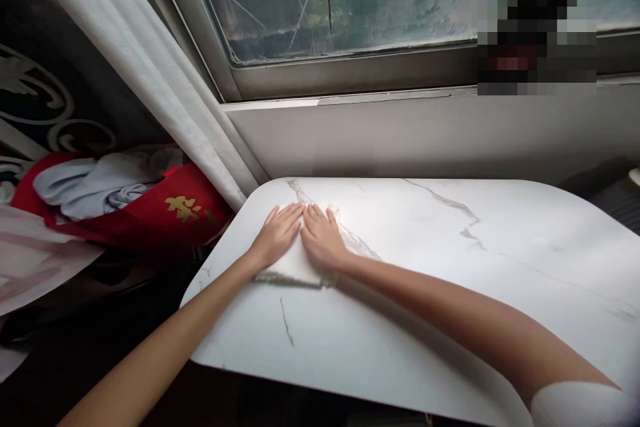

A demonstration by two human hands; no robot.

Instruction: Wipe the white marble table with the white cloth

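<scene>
A white cloth (pixel 290 268) lies flat on the white marble-patterned table (pixel 415 233), left of the table's middle. My left hand (pixel 278 233) rests palm down on its left part, fingers stretched forward. Beside it, my right hand (pixel 323 235) presses flat on the cloth's right part, with the fingers extended and the thumb side close to the left hand. The fingertips of both hands nearly meet. Much of the cloth is hidden under the hands; its near edge shows as a darker line.
A window (pixel 350 7) with a metal frame is behind the table. At the left hang a white curtain (pixel 150 60) and, below it, a red bag (pixel 195 207) with pale clothes in it. The table has rounded corners.
</scene>
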